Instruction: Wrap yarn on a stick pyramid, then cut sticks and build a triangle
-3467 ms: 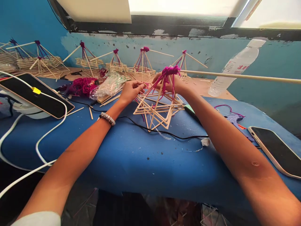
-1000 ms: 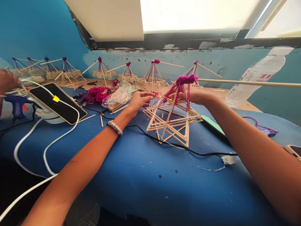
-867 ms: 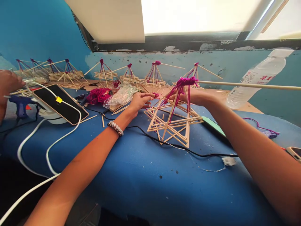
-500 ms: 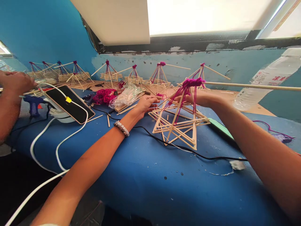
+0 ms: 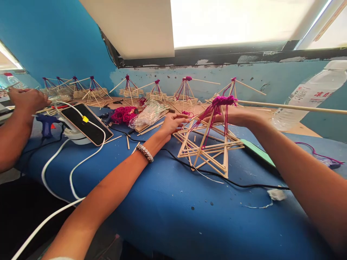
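Opened out from the pinch of the earliest view, the person's left hand (image 5: 176,124) is held nearly flat, its slender fingers (image 5: 182,118) extended and gripping nothing, with their tips pointing toward 3 o'clock. A small loose tuft of magenta yarn (image 5: 187,114) lies just beyond those fingertips, and no contact with it can be made out. From that hand, the pale wooden stick frame (image 5: 208,153), a tilted pyramid of thin sticks, is placed toward 3 o'clock on the blue padded table (image 5: 168,224). Its long axis is seen rising from the base at 6 o'clock to a thick knot of magenta yarn (image 5: 223,101) at 12 o'clock, leaning slightly toward 1 o'clock. A long pale wooden dowel (image 5: 292,107) is extended from near the knot toward 3 o'clock.

The right hand (image 5: 234,117) is the nearer to the knot and is set just below it. Its fingers are hidden behind sticks and yarn strands, so whether they are closed on the frame cannot be told. The left hand is kept just beside the frame's 9 o'clock edge. Toward 10 o'clock, a heap of magenta yarn (image 5: 121,115) and a clear plastic bag (image 5: 148,115) are laid, while another person's hand (image 5: 28,100) is seen farther off.
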### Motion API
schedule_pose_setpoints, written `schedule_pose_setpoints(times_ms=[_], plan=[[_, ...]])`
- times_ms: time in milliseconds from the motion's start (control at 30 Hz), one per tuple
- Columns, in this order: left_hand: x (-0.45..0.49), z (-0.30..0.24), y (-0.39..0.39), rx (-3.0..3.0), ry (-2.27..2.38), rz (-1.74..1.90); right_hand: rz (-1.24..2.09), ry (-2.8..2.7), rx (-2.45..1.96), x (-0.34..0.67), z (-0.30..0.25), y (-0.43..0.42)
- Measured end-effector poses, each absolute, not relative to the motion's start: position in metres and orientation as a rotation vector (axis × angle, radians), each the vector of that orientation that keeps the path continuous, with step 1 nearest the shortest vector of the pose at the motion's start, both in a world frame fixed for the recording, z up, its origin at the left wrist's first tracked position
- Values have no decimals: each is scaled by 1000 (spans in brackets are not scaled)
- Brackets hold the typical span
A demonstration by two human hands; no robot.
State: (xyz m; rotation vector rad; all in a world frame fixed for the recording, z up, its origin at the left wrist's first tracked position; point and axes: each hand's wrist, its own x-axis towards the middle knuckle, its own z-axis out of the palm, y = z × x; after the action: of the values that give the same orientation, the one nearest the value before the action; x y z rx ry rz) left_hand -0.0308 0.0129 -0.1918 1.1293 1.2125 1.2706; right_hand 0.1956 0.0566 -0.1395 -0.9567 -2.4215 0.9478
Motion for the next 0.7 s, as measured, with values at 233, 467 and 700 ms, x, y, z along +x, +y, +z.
schedule_pose_setpoints(times_ms=[233,467,700], plan=[[-30,-194,15,1395,1220,1331,790,-2437,-1065,194,-136,61],[-30,-198,23,1633,1213,1377,803,-2495,-1009,198,-142,74],[-31,-201,27,1869,1209,1410,737,-2495,-912,200,-154,89]])
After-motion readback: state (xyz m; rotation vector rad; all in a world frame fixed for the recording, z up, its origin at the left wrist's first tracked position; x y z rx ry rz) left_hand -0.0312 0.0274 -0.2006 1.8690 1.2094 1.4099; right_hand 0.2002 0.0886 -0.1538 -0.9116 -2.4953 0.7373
